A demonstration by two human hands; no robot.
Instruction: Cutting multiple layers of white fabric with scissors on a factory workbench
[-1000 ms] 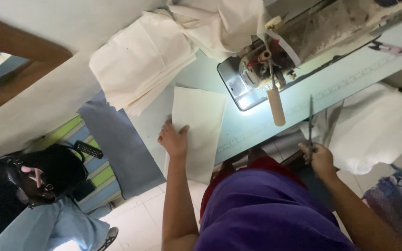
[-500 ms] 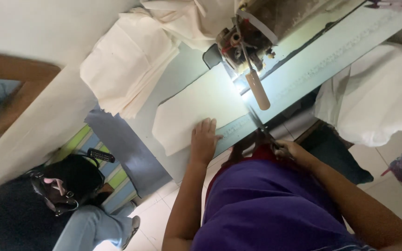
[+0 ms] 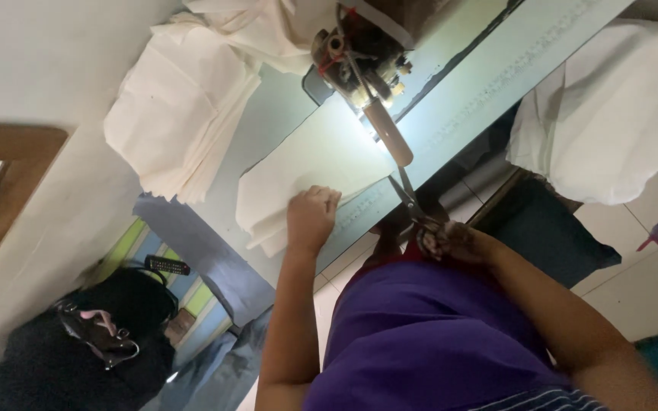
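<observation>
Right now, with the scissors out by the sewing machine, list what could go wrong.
1. The right hand holds scissors with the blades pointing toward the left hand, which presses the cream cloth; a slip might nick fingers or fabric.
2. The cloth lies under the sewing machine head, so fingers could drift close to the needle.
3. The folded cloth stack hangs past the table edge and may slide off.

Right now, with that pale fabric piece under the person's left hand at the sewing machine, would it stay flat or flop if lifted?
The pale fabric piece would probably flop: it looks thin and lies slack on the table. It likely weighs little, since the left hand alone pins it. Pushed, it would probably wrinkle rather than slide whole.
</observation>
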